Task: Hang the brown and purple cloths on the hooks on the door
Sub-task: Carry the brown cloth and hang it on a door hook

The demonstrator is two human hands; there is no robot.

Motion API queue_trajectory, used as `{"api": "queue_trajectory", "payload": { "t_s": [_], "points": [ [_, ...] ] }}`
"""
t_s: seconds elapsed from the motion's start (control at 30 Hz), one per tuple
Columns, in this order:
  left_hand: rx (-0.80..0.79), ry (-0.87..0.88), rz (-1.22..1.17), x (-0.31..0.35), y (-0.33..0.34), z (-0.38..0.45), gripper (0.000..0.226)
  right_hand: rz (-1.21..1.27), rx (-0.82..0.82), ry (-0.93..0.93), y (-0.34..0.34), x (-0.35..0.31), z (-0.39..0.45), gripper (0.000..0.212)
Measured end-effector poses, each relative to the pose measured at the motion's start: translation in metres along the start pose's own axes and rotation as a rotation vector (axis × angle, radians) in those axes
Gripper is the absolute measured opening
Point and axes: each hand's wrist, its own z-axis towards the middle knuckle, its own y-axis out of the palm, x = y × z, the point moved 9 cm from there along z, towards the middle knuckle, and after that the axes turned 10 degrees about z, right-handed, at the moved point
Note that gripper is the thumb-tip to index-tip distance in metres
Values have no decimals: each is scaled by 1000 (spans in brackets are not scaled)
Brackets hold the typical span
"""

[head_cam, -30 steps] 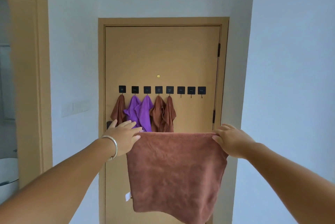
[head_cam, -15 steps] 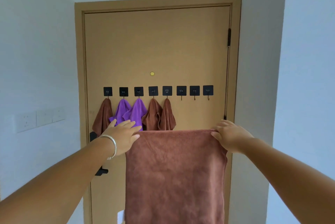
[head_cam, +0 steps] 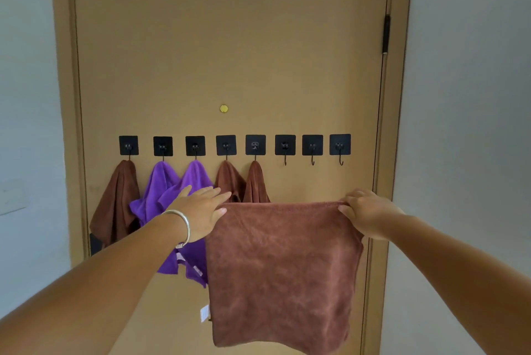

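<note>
A brown cloth [head_cam: 283,274] hangs spread flat in front of the tan door [head_cam: 230,53]. My left hand [head_cam: 201,211] pinches its upper left corner and my right hand [head_cam: 366,214] grips its upper right corner. A row of several black square hooks [head_cam: 226,145] runs across the door. One brown cloth [head_cam: 115,208], two purple cloths [head_cam: 161,191] and two more brown cloths [head_cam: 232,179] hang from the left hooks. The three hooks at the right [head_cam: 312,146] are bare.
Pale walls flank the door, with a switch plate [head_cam: 13,196] on the left wall. A black hinge [head_cam: 386,34] sits on the door's right edge. A small brass peephole [head_cam: 223,108] is above the hooks. A silver bangle [head_cam: 182,228] circles my left wrist.
The view has come closer to the door, which now fills most of the frame. Both hands still hold the brown cloth spread, now nearer to the hooks.
</note>
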Motion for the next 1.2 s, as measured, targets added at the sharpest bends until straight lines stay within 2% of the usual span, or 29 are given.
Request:
{"api": "queue_trajectory", "payload": {
  "t_s": [0.17,0.27,0.33,0.4,0.47,0.53,0.63,0.7,0.77,0.9,1.0,1.1,1.2],
  "points": [
    [164,63,-98,-16,-2,72,47,41,53,94,-6,12,61,46],
    [324,84,-144,-25,-13,105,33,122,109,147,-11,15,92,42],
    [337,95,-172,-26,-11,123,29,144,146,163,-11,16,108,36],
    [347,118,-200,-24,-5,137,39,180,184,186,-10,17,120,33],
    [386,166,-204,-18,-5,147,64,231,244,190,-13,17,131,31],
    [426,267,-129,-6,-9,156,75,239,300,165,-18,17,141,31],
    [357,378,30,6,-8,171,59,196,346,89,-25,16,157,28],
    [404,364,118,8,-16,178,49,176,361,36,-28,14,167,28],
    [469,284,149,8,-29,183,46,96,364,-66,-31,4,173,37],
    [361,151,204,14,-34,210,59,-145,292,-279,-26,-19,188,41],
    [301,89,288,27,-36,225,42,-239,245,-240,-17,-23,205,50],
    [217,47,348,45,-33,235,28,-284,240,-174,-4,-32,215,40],
    [186,35,421,63,-27,242,29,-283,239,-128,11,-42,219,31]
  ]
}}
